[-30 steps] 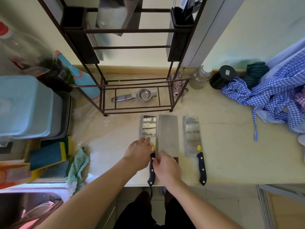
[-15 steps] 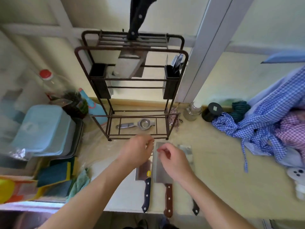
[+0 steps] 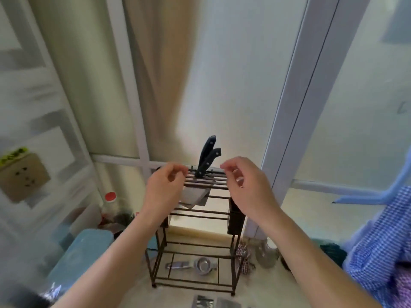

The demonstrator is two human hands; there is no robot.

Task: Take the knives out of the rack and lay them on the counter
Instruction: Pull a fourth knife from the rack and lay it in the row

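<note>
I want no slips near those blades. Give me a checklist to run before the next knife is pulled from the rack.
1. Knives left in the rack: two black handles stand in the top slots. Ok.
2. Left hand empty: nothing held. Ok.
3. Right hand empty: nothing held. Ok.
4. Handles free to grasp: both hands flank them, touching neither. Ok.
5. Blades separate: they overlap below the top bars. Cannot tell.
6. Free counter for laying down: mostly out of view; only blade tips show at the bottom edge. Cannot tell.
</note>
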